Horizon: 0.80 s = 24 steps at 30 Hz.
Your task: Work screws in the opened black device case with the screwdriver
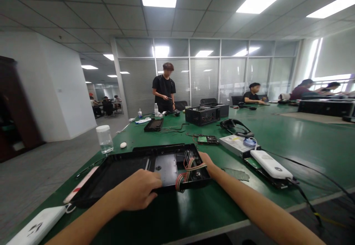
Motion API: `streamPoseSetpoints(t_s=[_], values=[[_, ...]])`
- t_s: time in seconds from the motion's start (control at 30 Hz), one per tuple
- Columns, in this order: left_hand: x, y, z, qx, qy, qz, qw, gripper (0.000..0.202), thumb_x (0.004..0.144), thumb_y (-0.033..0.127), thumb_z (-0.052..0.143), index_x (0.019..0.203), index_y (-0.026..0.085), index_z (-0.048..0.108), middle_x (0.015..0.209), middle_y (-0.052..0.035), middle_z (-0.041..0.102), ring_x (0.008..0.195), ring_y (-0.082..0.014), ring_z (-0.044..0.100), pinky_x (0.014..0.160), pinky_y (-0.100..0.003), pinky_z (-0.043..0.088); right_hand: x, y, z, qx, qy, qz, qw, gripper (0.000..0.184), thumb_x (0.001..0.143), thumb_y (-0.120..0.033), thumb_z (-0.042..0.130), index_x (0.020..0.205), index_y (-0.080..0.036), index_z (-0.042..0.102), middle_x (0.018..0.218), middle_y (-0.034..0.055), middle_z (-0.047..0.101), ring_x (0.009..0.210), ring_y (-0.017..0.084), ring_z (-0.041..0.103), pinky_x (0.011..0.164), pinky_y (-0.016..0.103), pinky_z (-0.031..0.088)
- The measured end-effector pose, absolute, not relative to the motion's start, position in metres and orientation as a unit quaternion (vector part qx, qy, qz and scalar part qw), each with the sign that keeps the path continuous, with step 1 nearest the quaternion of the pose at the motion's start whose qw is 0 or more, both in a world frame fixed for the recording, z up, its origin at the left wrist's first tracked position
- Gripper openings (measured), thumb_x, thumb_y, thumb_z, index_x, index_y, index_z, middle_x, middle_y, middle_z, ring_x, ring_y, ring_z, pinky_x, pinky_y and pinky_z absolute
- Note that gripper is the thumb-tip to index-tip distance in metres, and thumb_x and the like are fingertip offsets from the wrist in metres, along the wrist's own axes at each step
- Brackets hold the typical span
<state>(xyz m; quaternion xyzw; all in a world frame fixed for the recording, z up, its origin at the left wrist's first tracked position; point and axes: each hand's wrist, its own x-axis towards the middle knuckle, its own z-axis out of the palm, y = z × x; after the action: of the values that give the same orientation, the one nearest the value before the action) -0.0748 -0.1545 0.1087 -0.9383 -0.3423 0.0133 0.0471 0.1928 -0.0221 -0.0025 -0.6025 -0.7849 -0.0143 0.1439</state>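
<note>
A black computer case front panel (163,163) lies tilted before me, its hollow inner side facing up. Striped flat cables (191,167) loop over its right end. My left hand (140,189) is closed on the panel's near edge, fingers curled over the rim. At the far right corner, my right hand (205,159) holds the panel; its fingertips are hidden behind the edge. A pink-and-white phone-like slab (80,185) lies partly under the panel's left end.
A clear jar (104,139) stands left on the green table (313,141). To the right lie a silver drive (235,144), a white power bank (270,163) and a headset (235,126). Farther back are an open black computer case (202,115) and a standing person (164,89).
</note>
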Motion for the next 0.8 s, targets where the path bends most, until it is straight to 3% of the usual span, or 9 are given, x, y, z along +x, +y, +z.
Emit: streamPoseSetpoints(t_s=[0.2,0.37,0.47,0.57,0.63,0.7,0.8], values=[[-0.075,-0.159,0.081,-0.94,-0.338,0.038,0.033,0.007,0.073,0.021,0.054,0.079,0.02,0.058,0.086,-0.0009,0.059,0.078,-0.0175,0.057,0.07,-0.028,0.043,0.263,0.007,0.003,-0.68,-0.703,-0.018,0.209,0.031,0.083,-0.04,0.041,0.092,-0.019,0.061,0.088,0.0087,0.064,0.081,0.019,0.059,0.068,0.025,0.038],[-0.078,-0.141,0.061,-0.939,-0.337,0.057,0.027,0.008,0.069,0.025,0.06,0.073,0.018,0.061,0.081,-0.0032,0.062,0.08,-0.0189,0.057,0.072,-0.027,0.042,0.261,0.014,-0.004,-0.61,-0.732,0.075,0.294,0.051,0.087,-0.046,0.023,0.082,-0.014,0.063,0.068,0.0061,0.063,0.059,0.014,0.057,0.057,0.022,0.038],[-0.078,-0.121,0.062,-0.937,-0.341,0.076,-0.021,0.022,0.073,0.038,0.056,0.069,0.017,0.064,0.068,-0.0034,0.062,0.068,-0.0168,0.057,0.066,-0.024,0.042,0.233,0.007,-0.01,-0.554,-0.788,0.06,0.261,0.048,0.085,-0.048,0.029,0.08,-0.015,0.064,0.069,0.0055,0.063,0.062,0.015,0.058,0.058,0.022,0.037],[-0.076,-0.085,0.066,-0.932,-0.349,0.074,-0.055,0.043,0.083,0.047,0.037,0.073,0.016,0.064,0.065,-0.0038,0.062,0.06,-0.0137,0.056,0.061,-0.022,0.042,0.217,-0.002,-0.01,-0.593,-0.781,-0.015,0.198,0.04,0.083,-0.044,0.035,0.08,-0.018,0.065,0.079,0.0076,0.065,0.075,0.018,0.059,0.063,0.023,0.038],[-0.075,-0.052,0.063,-0.928,-0.374,-0.009,0.011,0.04,0.086,0.043,0.034,0.088,0.015,0.062,0.085,-0.0072,0.063,0.078,-0.0167,0.057,0.071,-0.024,0.042,0.217,-0.005,-0.008,-0.625,-0.764,-0.044,0.155,0.035,0.083,-0.041,0.038,0.083,-0.019,0.066,0.084,0.0087,0.066,0.08,0.019,0.059,0.066,0.024,0.039],[-0.076,-0.019,0.053,-0.906,-0.41,-0.068,0.084,0.037,0.082,0.039,0.044,0.106,0.013,0.054,0.104,-0.0119,0.058,0.096,-0.0212,0.052,0.081,-0.029,0.039,0.223,-0.005,-0.005,-0.64,-0.757,-0.059,0.114,0.03,0.081,-0.038,0.042,0.085,-0.02,0.066,0.087,0.0094,0.066,0.083,0.02,0.06,0.069,0.026,0.039],[-0.081,0.014,0.035,-0.905,-0.419,-0.023,0.068,0.033,0.081,0.034,0.047,0.109,0.016,0.05,0.103,-0.0102,0.058,0.095,-0.0206,0.053,0.081,-0.029,0.04,0.233,-0.003,-0.003,-0.645,-0.756,-0.085,0.078,0.028,0.08,-0.035,0.044,0.086,-0.019,0.066,0.088,0.0113,0.066,0.085,0.022,0.06,0.071,0.03,0.041]])
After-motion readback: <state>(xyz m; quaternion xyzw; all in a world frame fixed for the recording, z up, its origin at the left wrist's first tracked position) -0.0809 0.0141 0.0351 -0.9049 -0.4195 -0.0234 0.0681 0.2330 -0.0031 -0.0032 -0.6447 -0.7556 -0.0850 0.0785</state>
